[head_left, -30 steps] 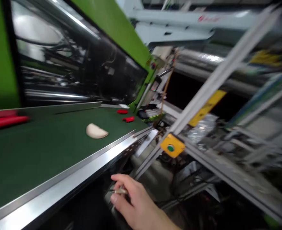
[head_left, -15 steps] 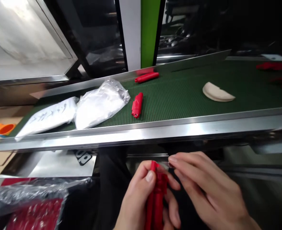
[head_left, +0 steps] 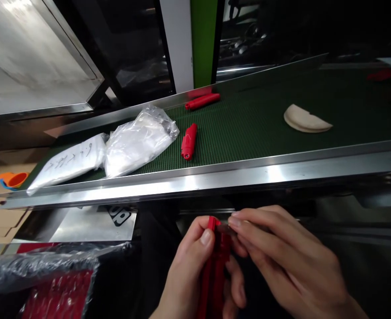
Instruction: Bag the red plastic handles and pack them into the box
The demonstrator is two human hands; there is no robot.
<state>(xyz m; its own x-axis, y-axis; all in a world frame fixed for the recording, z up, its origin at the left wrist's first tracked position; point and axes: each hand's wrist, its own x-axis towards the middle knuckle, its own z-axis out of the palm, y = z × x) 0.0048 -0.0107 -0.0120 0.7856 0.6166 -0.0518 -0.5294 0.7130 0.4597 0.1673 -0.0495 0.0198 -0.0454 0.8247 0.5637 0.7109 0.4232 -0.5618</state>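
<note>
My left hand (head_left: 190,266) is closed around a red plastic part (head_left: 215,270), a long grooved piece held upright, its thumb near the top end. Close by on the right, my right hand (head_left: 278,257) pinches a small thin blade-like piece (head_left: 224,228) between thumb and fingers. The tip of that piece meets the upper end of the red part; whether it is a knife blade I cannot tell. Fingers hide much of both objects. Beyond the hands, two similar red plastic pieces, one nearer (head_left: 189,141) and one farther (head_left: 202,101), lie on the green conveyor belt (head_left: 242,128).
On the belt's left lie two white plastic bags (head_left: 135,141), one with handwriting. A beige half-round piece (head_left: 306,119) rests farther right. The belt's metal rail (head_left: 195,180) runs between it and my hands. At lower left stands a plastic-lined container (head_left: 57,292) of red parts.
My right hand has moved slightly left, bringing the thin piece against the top of the red part. The left hand keeps its hold. The view has shifted a little.
</note>
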